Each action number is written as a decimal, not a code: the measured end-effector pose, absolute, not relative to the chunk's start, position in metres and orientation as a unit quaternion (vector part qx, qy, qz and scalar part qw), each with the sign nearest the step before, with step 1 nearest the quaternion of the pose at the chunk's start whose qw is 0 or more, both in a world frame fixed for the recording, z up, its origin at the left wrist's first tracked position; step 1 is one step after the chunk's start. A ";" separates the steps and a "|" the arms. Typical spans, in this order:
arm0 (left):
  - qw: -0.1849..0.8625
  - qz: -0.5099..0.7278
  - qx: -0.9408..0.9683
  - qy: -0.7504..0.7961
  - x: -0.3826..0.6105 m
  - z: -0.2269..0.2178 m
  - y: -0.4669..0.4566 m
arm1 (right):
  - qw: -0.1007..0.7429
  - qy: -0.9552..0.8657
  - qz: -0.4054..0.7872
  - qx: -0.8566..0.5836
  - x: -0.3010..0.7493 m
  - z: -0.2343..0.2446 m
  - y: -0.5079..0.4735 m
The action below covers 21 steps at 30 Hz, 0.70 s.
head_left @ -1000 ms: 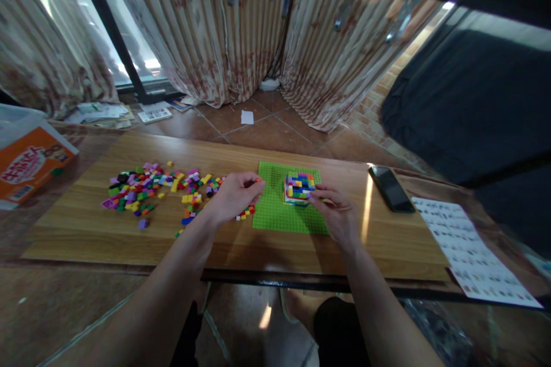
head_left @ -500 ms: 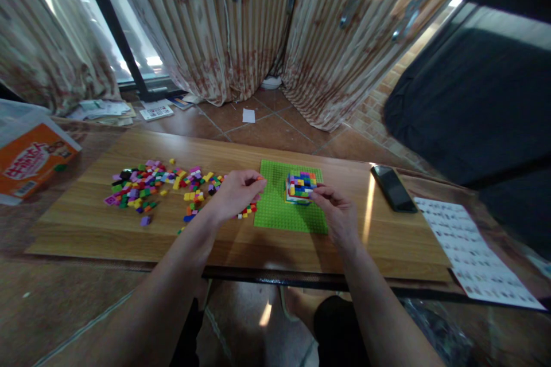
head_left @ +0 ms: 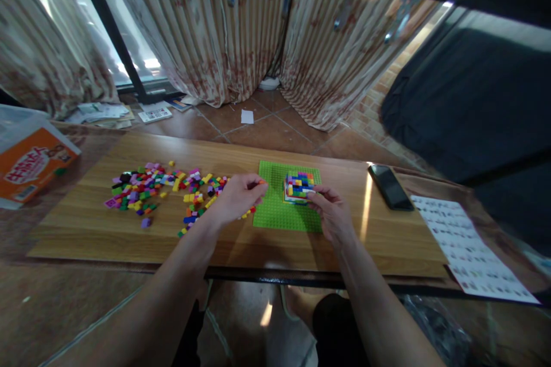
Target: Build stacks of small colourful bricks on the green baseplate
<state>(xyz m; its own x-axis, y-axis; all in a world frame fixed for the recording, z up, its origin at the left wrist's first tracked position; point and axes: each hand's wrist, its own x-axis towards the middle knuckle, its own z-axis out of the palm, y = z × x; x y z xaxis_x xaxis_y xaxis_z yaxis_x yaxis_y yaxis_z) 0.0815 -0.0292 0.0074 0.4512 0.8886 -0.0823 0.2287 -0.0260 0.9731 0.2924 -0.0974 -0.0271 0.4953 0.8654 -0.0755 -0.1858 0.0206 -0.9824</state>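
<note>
A green baseplate (head_left: 269, 212) lies on the wooden board, bearing a small stacked block of multicoloured toy bricks (head_left: 297, 186). At the right front corner of that stack is my right hand (head_left: 333, 212), its thumb and fingers pinched together against the top edge. Whether it grips a loose brick or the stack itself is hidden by the fingers. My left hand (head_left: 239, 198) hovers over the left edge of the baseplate, fingers closed in a pinch on a small orange brick (head_left: 262, 182). Part of the loose bricks behind the left hand is covered.
Loose bricks (head_left: 138, 189) spread over the left half of the wooden board (head_left: 129, 243). On the right lie a black phone (head_left: 391, 186) and a printed sheet (head_left: 469, 252). A clear plastic tub with an orange label (head_left: 32, 163) stands at far left. Curtains (head_left: 241, 28) hang beyond.
Both hands stay nearly in place; the left hand has shifted slightly toward the stack. The right hand still pinches at the stack's corner. The whole view has moved slightly.
</note>
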 end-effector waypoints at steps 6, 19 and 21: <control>0.610 0.277 0.622 0.406 0.089 0.012 -0.037 | 0.643 -0.296 0.424 -0.565 0.296 -0.026 -0.098; 0.389 0.284 0.795 0.369 0.102 0.013 -0.052 | 0.559 -0.520 0.238 -0.600 0.251 -0.003 -0.117; 0.363 0.287 0.811 0.358 0.105 0.013 -0.056 | 0.523 -0.539 0.215 -0.624 0.245 -0.004 -0.116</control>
